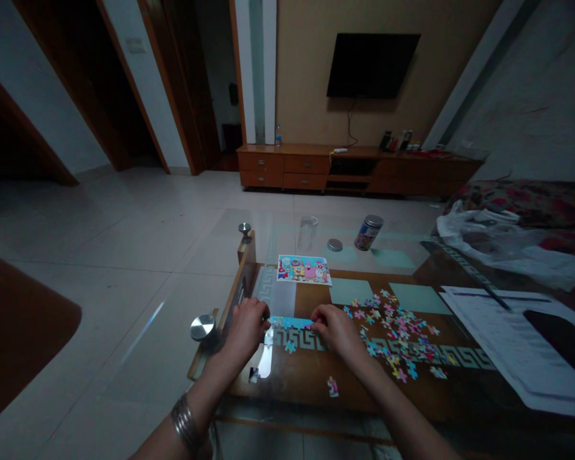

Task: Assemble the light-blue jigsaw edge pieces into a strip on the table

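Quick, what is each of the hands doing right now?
Left hand: curled, pinching the left end of the joined puzzle strip.
Right hand: curled, pinching the strip's right end.

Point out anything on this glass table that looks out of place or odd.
Little stands out. One stray puzzle piece lies alone near the table's front edge, apart from the loose puzzle pieces. A jar lid sits off beside the tin.

A home living room: wall-mounted television [372, 65], wooden media cabinet [354, 168], glass coffee table [460, 396].
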`<state>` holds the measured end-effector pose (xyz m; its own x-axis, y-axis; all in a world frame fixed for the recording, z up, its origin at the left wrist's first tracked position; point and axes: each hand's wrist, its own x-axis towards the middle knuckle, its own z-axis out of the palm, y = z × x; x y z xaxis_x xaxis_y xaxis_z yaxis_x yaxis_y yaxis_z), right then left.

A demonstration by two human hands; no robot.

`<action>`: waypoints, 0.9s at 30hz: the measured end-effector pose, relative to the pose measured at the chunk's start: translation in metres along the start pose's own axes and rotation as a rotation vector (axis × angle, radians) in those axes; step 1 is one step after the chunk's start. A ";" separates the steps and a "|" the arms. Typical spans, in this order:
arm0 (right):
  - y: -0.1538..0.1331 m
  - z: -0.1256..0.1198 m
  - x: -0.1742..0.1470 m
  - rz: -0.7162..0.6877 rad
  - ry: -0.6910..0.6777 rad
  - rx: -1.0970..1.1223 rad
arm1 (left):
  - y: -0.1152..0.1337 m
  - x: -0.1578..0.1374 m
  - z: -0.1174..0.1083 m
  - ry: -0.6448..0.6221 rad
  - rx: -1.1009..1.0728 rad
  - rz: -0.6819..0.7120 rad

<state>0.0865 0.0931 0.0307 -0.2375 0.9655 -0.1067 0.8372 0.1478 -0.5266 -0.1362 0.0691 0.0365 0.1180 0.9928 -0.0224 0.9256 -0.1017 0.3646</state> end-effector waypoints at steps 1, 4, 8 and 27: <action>0.000 0.000 0.000 -0.006 -0.002 0.002 | 0.000 0.000 0.000 -0.001 -0.002 0.001; 0.001 0.000 -0.001 -0.041 -0.006 0.003 | 0.000 0.001 -0.001 -0.005 -0.008 0.009; 0.003 0.003 -0.001 -0.112 0.015 0.010 | -0.002 0.001 0.001 -0.003 -0.013 0.012; 0.003 0.006 0.001 -0.118 0.040 0.038 | -0.001 0.002 0.003 0.001 0.006 0.005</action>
<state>0.0864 0.0929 0.0242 -0.3127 0.9498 -0.0091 0.7849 0.2530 -0.5656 -0.1359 0.0710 0.0329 0.1219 0.9923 -0.0196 0.9272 -0.1069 0.3589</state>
